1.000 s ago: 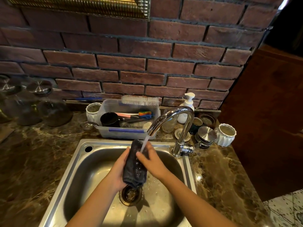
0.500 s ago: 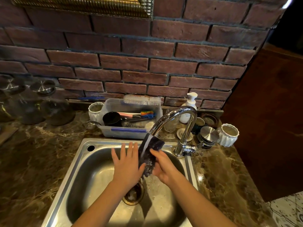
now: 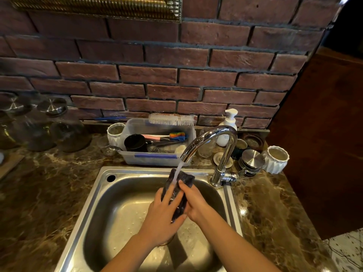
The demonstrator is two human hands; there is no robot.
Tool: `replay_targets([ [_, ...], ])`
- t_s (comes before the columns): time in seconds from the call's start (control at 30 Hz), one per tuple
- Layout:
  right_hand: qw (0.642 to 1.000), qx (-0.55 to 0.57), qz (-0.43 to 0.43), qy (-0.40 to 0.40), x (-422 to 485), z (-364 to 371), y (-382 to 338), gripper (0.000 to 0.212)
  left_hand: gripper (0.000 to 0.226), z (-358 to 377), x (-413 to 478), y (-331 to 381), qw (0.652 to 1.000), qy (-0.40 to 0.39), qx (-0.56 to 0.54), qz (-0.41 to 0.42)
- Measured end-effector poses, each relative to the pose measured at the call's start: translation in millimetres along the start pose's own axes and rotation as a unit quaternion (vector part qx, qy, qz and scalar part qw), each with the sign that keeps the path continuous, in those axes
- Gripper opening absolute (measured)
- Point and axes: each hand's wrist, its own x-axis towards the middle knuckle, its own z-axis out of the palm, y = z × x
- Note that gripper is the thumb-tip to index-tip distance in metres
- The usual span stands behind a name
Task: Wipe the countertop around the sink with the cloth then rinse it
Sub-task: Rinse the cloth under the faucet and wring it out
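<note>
The grip is clamped on the cloth (image 3: 187, 180) from 2 sides. The left hand (image 3: 163, 214) lies along its near face with the thumb tucked round the lower end, and the right hand (image 3: 196, 205) curls its fingers over the far edge. The cloth stands nearly upright above the sink (image 3: 137, 171), its top end under the water (image 3: 179, 167).

The likeliest trouble is splash. The stream hits the folded top and the knuckles, so drops could jump the rim onto the bench (image 3: 45, 193). The cloth also looks bunched into a thick roll, so its inner folds may stay dirty unless it is opened out. It will be heavy and slick, and a loosened grip would probably drop it onto the drain, which is mostly hidden under the left hand. If it is lifted out unwrung, it would likely drip across the stone.

The tap (image 3: 214, 134) arches close over the cloth, so raising the hands could knock its spout. Just behind the back rim sits a plastic tub (image 3: 157, 159) holding a black cup (image 3: 135, 143), with a scrub brush (image 3: 170, 119) across its far edge. To the right of the tap base, metal lids (image 3: 252, 159), a white cup (image 3: 276, 160) and a soap bottle (image 3: 227, 124) crowd the bench. Glass jars (image 3: 66, 134) stand far left against the brick wall (image 3: 176, 75).
</note>
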Motion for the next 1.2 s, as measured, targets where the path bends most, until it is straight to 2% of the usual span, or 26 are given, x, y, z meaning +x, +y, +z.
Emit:
replay_targets([
  [0.07, 1.0, -0.023, -0.01, 0.006, 1.9, -1.5, -3.0, 0.027, 0.051, -3.9, -2.3, -2.6, 0.991, 0.044, -0.128, -0.022],
  [0.13, 0.999, -0.042, -0.008, -0.015, -1.6, -2.6, -7.6, 0.027, 0.041, -11.7, 2.9, -8.4, 0.941, 0.144, -0.291, -0.1],
  [0.17, 0.999, -0.043, -0.008, -0.032, -4.9, -2.8, -9.6, 0.027, 0.039, -15.6, 7.3, -12.1, 0.907, 0.152, -0.361, -0.155],
  [0.2, 0.998, -0.04, -0.011, -0.053, -8.4, -2.8, -11.5, 0.027, 0.04, -21.5, 11.7, -12.8, 0.875, 0.124, -0.422, -0.201],
  [0.27, 0.994, -0.049, -0.018, -0.094, -14.4, -0.4, -14.5, 0.03, 0.056, -26.0, 20.3, -14.4, 0.798, 0.02, -0.544, -0.257],
  [0.33, 0.986, -0.121, -0.032, -0.114, -17.1, 3.7, -16.6, 0.037, 0.06, -28.6, 25.3, -12.6, 0.72, -0.039, -0.63, -0.288],
  [0.37, 0.977, -0.178, -0.049, -0.11, -17.8, 5.1, -17.9, 0.039, 0.055, -28.1, 26.9, -10.8, 0.704, -0.044, -0.646, -0.292],
  [0.47, 0.935, -0.329, -0.106, -0.079, -24.5, 7.3, -27.9, 0.03, 0.04, -20.7, 29.5, -7.0, 0.685, -0.031, -0.66, -0.305],
  [0.53, 0.927, -0.349, -0.122, -0.061, -25.4, 2.0, -31.4, 0.017, 0.04, -18.3, 28.4, -5.6, 0.68, -0.037, -0.662, -0.314],
  [0.6, 0.933, -0.322, -0.162, 0.023, -19.9, -14.0, -29.7, 0.011, 0.039, -18.5, 27.9, -4.0, 0.672, -0.042, -0.667, -0.32],
  [0.7, 0.919, -0.178, -0.236, 0.261, -16.7, -48.9, -33.8, 0.03, 0.04, -21.7, 27.7, 1.5, 0.643, -0.044, -0.692, -0.325],
  [0.73, 0.907, -0.133, -0.251, 0.311, -19.5, -60.2, -39.8, 0.035, 0.044, -23.3, 27.8, 3.4, 0.631, -0.042, -0.704, -0.323],
  [0.8, 0.894, -0.106, -0.245, 0.36, -20.7, -84.2, -53.7, 0.043, 0.045, -24.6, 29.3, 5.6, 0.603, -0.035, -0.727, -0.327],
  [0.87, 0.898, -0.097, -0.221, 0.367, -11.5, -105.3, -65.7, 0.047, 0.036, -25.8, 31.2, 9.3, 0.583, -0.03, -0.734, -0.347],
  [1.0, 0.934, -0.081, -0.184, 0.296, 1.6, -112.1, -77.5, 0.048, 0.031, -25.2, 33.7, 15.1, 0.578, -0.028, -0.732, -0.36],
  [1.2, 0.934, -0.149, -0.209, 0.249, -6.9, -100.9, -69.6, 0.058, 0.039, -21.9, 35.5, 20.4, 0.576, -0.03, -0.732, -0.364],
])
